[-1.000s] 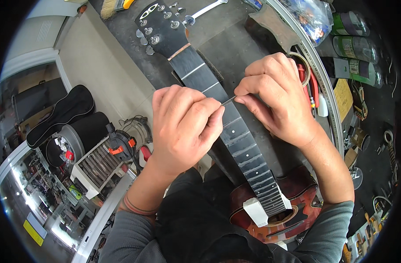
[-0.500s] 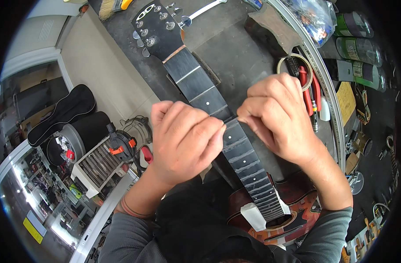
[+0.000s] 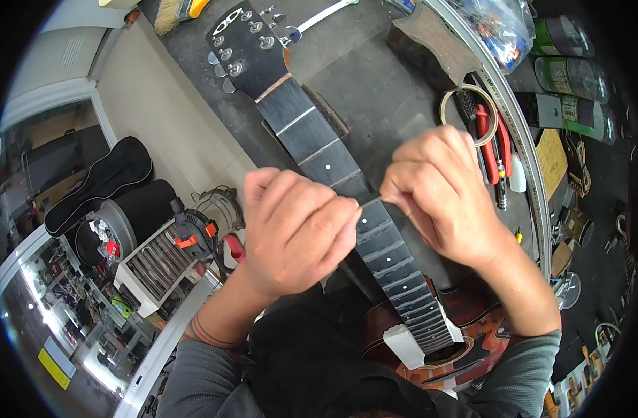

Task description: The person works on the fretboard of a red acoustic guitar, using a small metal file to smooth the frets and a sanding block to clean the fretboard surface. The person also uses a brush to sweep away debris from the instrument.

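Note:
An acoustic guitar's dark fretboard (image 3: 336,171) runs diagonally from the black headstock (image 3: 246,45) at the upper left to the reddish body (image 3: 472,320) at the lower right. My left hand (image 3: 301,230) is closed in a pinch at the neck's left edge. Opposite it, at the right edge, my right hand (image 3: 437,195) pinches as well. Between the fingertips a thin strip (image 3: 370,203), seemingly fret wire, spans the fretboard; its ends are hidden in my fingers. Shiny lines cross the board nearer the headstock, rougher grey ones nearer the body.
White paper or tape (image 3: 404,346) flanks the fretboard's end. Right of the neck lie a tape roll (image 3: 446,115), red-handled pliers (image 3: 483,136) and a metal ruler (image 3: 535,188). A wrench (image 3: 326,17) and a brush (image 3: 171,15) lie at the far side. A headband-like tool (image 3: 197,233) and guitar case (image 3: 99,184) are left.
The neck and headstock have shifted slightly left in view. Both hands have lowered a little, still pinched at either side, and the strip between them shows more clearly.

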`<action>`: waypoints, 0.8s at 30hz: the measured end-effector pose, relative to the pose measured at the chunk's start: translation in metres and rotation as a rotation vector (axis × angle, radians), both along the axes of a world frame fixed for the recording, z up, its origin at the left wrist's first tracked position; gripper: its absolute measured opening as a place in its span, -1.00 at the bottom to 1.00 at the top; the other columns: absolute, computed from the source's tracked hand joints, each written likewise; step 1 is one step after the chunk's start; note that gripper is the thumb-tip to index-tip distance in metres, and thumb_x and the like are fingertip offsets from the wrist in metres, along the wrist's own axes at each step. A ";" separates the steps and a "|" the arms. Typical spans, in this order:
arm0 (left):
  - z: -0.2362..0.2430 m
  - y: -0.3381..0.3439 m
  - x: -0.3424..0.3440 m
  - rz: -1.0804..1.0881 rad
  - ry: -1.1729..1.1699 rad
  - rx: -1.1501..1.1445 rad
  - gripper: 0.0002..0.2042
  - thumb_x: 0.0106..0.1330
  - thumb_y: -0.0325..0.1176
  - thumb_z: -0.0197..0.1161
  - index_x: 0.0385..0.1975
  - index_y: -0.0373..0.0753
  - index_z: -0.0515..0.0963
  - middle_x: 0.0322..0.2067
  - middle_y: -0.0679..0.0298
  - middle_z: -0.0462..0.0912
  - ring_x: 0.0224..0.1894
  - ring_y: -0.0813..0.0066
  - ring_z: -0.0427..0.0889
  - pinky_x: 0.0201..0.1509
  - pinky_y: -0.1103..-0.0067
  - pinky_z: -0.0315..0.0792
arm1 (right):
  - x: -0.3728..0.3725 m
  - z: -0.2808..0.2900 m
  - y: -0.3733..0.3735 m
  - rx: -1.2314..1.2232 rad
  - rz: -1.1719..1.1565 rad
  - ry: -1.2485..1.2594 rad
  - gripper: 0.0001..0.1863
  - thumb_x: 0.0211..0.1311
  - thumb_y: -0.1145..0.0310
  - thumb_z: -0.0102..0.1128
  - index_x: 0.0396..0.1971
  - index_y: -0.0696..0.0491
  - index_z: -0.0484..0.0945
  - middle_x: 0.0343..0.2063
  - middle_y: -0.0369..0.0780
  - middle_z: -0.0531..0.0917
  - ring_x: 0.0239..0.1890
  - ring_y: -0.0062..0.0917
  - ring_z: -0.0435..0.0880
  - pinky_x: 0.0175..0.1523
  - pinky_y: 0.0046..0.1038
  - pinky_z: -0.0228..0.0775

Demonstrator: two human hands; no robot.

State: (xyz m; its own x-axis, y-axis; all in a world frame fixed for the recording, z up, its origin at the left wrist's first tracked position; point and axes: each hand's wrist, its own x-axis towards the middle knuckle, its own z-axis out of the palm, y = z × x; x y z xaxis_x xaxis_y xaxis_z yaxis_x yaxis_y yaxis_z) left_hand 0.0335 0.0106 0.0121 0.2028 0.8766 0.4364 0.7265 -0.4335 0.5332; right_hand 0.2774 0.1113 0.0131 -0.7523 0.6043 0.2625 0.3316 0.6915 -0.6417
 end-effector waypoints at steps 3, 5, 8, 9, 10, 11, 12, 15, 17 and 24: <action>-0.001 -0.004 0.001 -0.011 -0.015 -0.026 -0.65 0.12 -0.59 0.64 -0.10 -0.18 0.75 -0.30 0.35 0.71 -0.33 0.29 0.65 -0.07 0.31 0.37 | 0.003 -0.001 -0.007 -0.027 -0.024 0.040 -0.71 0.29 0.37 0.56 -0.03 -0.08 0.70 -0.02 -0.29 0.69 0.04 -0.24 0.63 0.18 -0.19 0.38; -0.002 0.002 -0.001 0.015 -0.027 -0.012 -0.67 0.13 -0.60 0.63 -0.11 -0.18 0.75 -0.29 0.35 0.72 -0.33 0.30 0.66 -0.06 0.31 0.38 | -0.003 -0.002 -0.001 -0.002 -0.040 0.047 -0.71 0.29 0.37 0.58 -0.04 -0.08 0.70 -0.03 -0.29 0.68 0.04 -0.24 0.63 0.18 -0.18 0.39; -0.006 0.010 -0.004 0.043 -0.023 0.004 -0.68 0.15 -0.62 0.63 -0.12 -0.18 0.75 -0.28 0.35 0.74 -0.32 0.30 0.66 -0.05 0.31 0.39 | -0.013 -0.005 0.009 0.015 -0.050 0.065 -0.72 0.29 0.37 0.58 -0.05 -0.08 0.69 -0.05 -0.29 0.67 0.04 -0.23 0.63 0.18 -0.18 0.39; -0.007 0.012 -0.006 0.051 -0.019 0.008 -0.68 0.15 -0.63 0.62 -0.12 -0.18 0.75 -0.27 0.35 0.75 -0.31 0.30 0.67 -0.04 0.30 0.39 | -0.015 -0.005 0.012 0.017 -0.051 0.070 -0.72 0.29 0.37 0.58 -0.06 -0.08 0.69 -0.05 -0.29 0.67 0.04 -0.23 0.64 0.19 -0.18 0.39; -0.006 0.014 -0.006 0.052 -0.011 0.018 -0.66 0.14 -0.64 0.62 -0.10 -0.19 0.74 -0.27 0.35 0.76 -0.31 0.29 0.67 -0.04 0.30 0.39 | -0.016 -0.006 0.016 0.034 -0.039 0.075 -0.70 0.27 0.42 0.60 -0.06 -0.05 0.68 -0.06 -0.26 0.67 0.02 -0.21 0.64 0.15 -0.17 0.38; -0.005 0.014 -0.006 0.058 -0.007 0.025 -0.66 0.15 -0.64 0.62 -0.11 -0.19 0.74 -0.27 0.35 0.75 -0.31 0.28 0.67 -0.04 0.30 0.39 | -0.017 -0.006 0.019 0.050 -0.024 0.081 -0.67 0.25 0.47 0.61 -0.05 -0.03 0.67 -0.06 -0.23 0.68 -0.01 -0.19 0.64 0.12 -0.17 0.38; -0.005 0.015 -0.006 0.063 -0.003 0.032 -0.67 0.15 -0.64 0.62 -0.11 -0.19 0.74 -0.27 0.35 0.75 -0.31 0.28 0.66 -0.04 0.30 0.39 | -0.017 -0.006 0.021 0.066 -0.010 0.087 -0.65 0.23 0.51 0.63 -0.05 -0.01 0.66 -0.07 -0.20 0.69 -0.03 -0.17 0.64 0.09 -0.16 0.37; -0.005 0.013 -0.004 0.067 0.007 0.040 -0.67 0.14 -0.63 0.63 -0.13 -0.18 0.74 -0.26 0.35 0.73 -0.31 0.29 0.66 -0.03 0.30 0.39 | -0.015 -0.005 0.013 0.010 -0.042 0.037 -0.72 0.29 0.40 0.57 -0.07 -0.08 0.68 -0.06 -0.29 0.67 0.04 -0.23 0.64 0.20 -0.18 0.39; -0.003 0.009 -0.001 0.048 0.009 0.018 -0.68 0.13 -0.61 0.64 -0.13 -0.17 0.75 -0.27 0.36 0.72 -0.32 0.29 0.66 -0.03 0.29 0.38 | -0.010 -0.002 0.007 -0.008 -0.039 0.014 -0.72 0.27 0.40 0.58 -0.07 -0.08 0.69 -0.05 -0.30 0.68 0.03 -0.24 0.64 0.19 -0.19 0.38; 0.000 -0.001 0.003 0.007 -0.024 -0.035 -0.66 0.13 -0.57 0.65 -0.11 -0.15 0.75 -0.30 0.37 0.69 -0.33 0.31 0.65 -0.03 0.31 0.34 | 0.002 0.002 -0.004 -0.030 -0.061 0.014 -0.69 0.27 0.37 0.64 -0.06 -0.09 0.71 0.00 -0.31 0.69 0.04 -0.25 0.63 0.17 -0.18 0.35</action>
State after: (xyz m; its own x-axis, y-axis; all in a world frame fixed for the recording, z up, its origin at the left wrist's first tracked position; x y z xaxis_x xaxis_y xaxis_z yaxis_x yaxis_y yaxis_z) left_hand 0.0365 0.0100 0.0119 0.1864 0.8927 0.4103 0.7164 -0.4093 0.5651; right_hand 0.2793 0.1074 0.0146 -0.7106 0.6564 0.2534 0.3633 0.6507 -0.6668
